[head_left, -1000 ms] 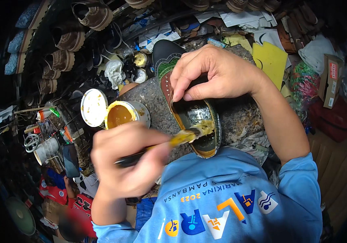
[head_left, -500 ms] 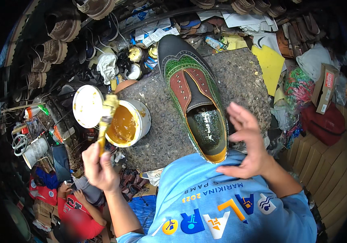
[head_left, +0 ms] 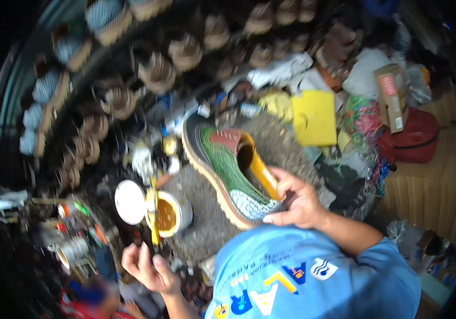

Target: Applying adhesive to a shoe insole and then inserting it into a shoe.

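My right hand [head_left: 300, 202] grips the heel end of a wingtip shoe [head_left: 228, 170], thumb and fingers around its back. The shoe is tilted onto its side, showing a black toe, green textured panels, a reddish-brown lace section and a tan sole. Its heel panel has a whitish pattern, and yellow lining shows inside. My left hand [head_left: 151, 268] is empty with its fingers apart, just below a yellow-stained glue brush [head_left: 154, 212]. That brush leans at the left rim of a white tub [head_left: 185, 215] of amber glue, beside its round white lid [head_left: 130, 202].
The tub stands on a rough stone slab [head_left: 206, 204]. Rows of shoes [head_left: 185, 50] line the racks behind. Yellow sheets [head_left: 314, 117], a red pouch [head_left: 411, 135] and a cardboard box [head_left: 391, 98] lie at the right. Another person [head_left: 95, 297] is at the lower left.
My right hand has taken hold of the shoe, which is now lifted and tipped sideways. My left hand has let go of the brush at the tub and drawn back. The view has shifted.
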`<state>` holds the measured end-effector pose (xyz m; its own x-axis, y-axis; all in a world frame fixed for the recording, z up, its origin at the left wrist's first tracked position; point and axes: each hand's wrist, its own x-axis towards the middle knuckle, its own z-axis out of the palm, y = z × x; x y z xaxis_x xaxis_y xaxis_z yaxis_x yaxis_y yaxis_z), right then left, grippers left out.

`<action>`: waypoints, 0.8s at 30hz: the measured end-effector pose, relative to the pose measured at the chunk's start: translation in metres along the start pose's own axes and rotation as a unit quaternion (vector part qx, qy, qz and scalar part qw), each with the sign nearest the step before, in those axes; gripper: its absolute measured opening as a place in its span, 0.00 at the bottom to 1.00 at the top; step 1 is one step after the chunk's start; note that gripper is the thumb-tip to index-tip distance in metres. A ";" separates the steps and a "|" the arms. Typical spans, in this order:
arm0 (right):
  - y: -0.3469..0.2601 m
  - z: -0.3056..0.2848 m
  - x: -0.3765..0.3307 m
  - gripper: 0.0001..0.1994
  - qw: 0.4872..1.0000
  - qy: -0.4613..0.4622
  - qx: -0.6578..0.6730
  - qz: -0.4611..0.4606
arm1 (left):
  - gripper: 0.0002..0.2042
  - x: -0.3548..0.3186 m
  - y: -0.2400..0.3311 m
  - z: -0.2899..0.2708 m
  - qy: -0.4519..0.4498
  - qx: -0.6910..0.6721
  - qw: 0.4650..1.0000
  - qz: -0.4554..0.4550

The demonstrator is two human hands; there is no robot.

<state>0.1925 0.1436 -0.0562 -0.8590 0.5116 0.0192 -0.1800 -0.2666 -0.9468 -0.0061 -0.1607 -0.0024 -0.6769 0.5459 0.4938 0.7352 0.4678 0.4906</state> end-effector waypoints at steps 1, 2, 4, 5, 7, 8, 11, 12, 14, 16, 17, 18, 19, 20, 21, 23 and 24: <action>-0.002 0.000 0.004 0.22 0.997 0.006 0.079 -0.017 | 0.17 0.000 0.007 -0.001 -0.019 -0.002 1.000 0.012; -0.003 -0.008 0.001 0.23 0.995 0.026 0.094 0.009 | 0.17 0.001 0.014 -0.002 -0.035 -0.002 0.999 0.026; -0.027 -0.019 0.005 0.23 0.993 0.052 0.098 -0.028 | 0.16 0.002 0.024 0.013 -0.014 0.012 0.997 0.072; -0.041 -0.032 0.003 0.23 0.993 0.073 0.054 -0.069 | 0.15 0.009 0.039 0.021 -0.022 -0.008 0.997 0.076; -0.074 -0.060 -0.003 0.24 0.980 0.111 -0.073 -0.149 | 0.17 0.011 0.058 0.028 -0.047 -0.039 0.995 0.077; -0.095 -0.074 0.001 0.27 0.969 0.105 -0.120 -0.190 | 0.18 0.009 0.060 0.033 -0.062 -0.057 0.994 0.075; -0.157 -0.117 0.025 0.23 0.874 0.173 -0.315 -0.326 | 0.19 -0.002 0.061 0.042 -0.098 -0.083 0.989 0.069; -0.169 -0.133 0.036 0.31 0.846 0.209 -0.388 -0.299 | 0.19 -0.006 0.058 0.043 -0.112 -0.096 0.987 0.063; -0.189 -0.149 0.102 0.31 0.835 0.237 -0.387 -0.311 | 0.21 -0.016 0.044 0.039 -0.136 -0.067 0.987 0.059; -0.214 -0.170 0.165 0.21 0.804 0.234 -0.447 -0.315 | 0.22 -0.018 0.048 0.037 -0.146 -0.039 0.988 0.002; -0.215 -0.188 0.197 0.20 0.783 0.258 -0.462 -0.329 | 0.21 -0.019 0.052 0.037 -0.172 -0.033 0.984 -0.016; -0.218 -0.198 0.227 0.20 0.752 0.276 -0.498 -0.334 | 0.20 -0.021 0.057 0.031 -0.185 -0.019 0.981 -0.048; -0.221 -0.210 0.256 0.20 0.758 0.295 -0.485 -0.322 | 0.17 -0.026 0.048 0.037 -0.163 -0.014 0.986 -0.033; -0.226 -0.248 0.284 0.21 0.776 0.287 -0.471 -0.306 | 0.18 -0.006 0.067 0.040 -0.112 -0.035 0.993 0.032; -0.234 -0.287 0.307 0.23 0.745 0.307 -0.491 -0.330 | 0.18 0.000 0.070 0.039 -0.133 -0.043 0.989 0.042; -0.247 -0.341 0.351 0.25 0.723 0.350 -0.500 -0.323 | 0.18 -0.002 0.072 0.039 -0.130 -0.040 0.990 0.025; -0.253 -0.367 0.366 0.29 0.723 0.317 -0.482 -0.381 | 0.17 -0.004 0.068 0.039 -0.168 -0.051 0.984 0.029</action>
<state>0.0994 0.6983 0.0729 -0.2393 0.5633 0.7909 0.1949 0.8258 -0.5292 0.0477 -0.1041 0.0011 -0.5706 0.7765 0.2672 0.7538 0.3662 0.5456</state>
